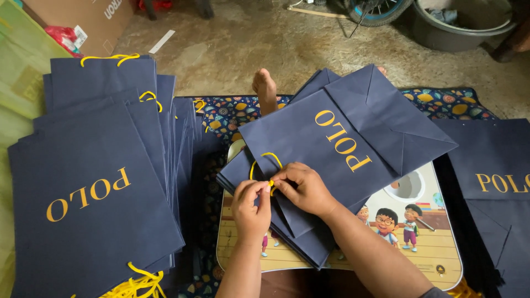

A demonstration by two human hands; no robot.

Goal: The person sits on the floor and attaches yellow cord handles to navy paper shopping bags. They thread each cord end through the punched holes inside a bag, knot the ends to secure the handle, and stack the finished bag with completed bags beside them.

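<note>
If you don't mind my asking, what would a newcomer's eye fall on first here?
Probably the two hands, left hand and right hand, pinching a yellow cord on a navy paper bag at the centre. Next, the big stack of bags on the left, over a cartoon-printed tray.

Navy paper bags (331, 149) with gold lettering, yellow cord handle (264, 161); cartoon-printed tray (425, 243); dark mat (447, 103) with multicoloured shapes
</note>
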